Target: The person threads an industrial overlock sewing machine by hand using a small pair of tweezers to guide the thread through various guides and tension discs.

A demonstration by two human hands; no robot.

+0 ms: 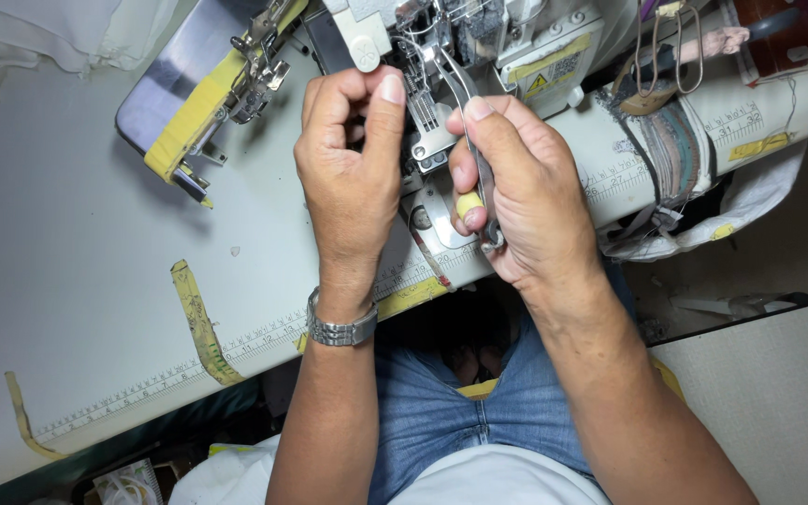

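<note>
Both hands up at the sewing machine (479, 56), by its needle.
R hand (507, 187) grips tweezers (474, 150); L hand (353, 159) pinched narrow just left of machine, nothing seen in it.

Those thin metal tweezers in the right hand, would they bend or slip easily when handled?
The tweezers look like slim bare metal, so probably stiff along their length yet springy when pinched. Their smooth shine suggests they could slip; the right hand pins them with thumb and fingers. They seem light, since the left hand gives no support.
</note>
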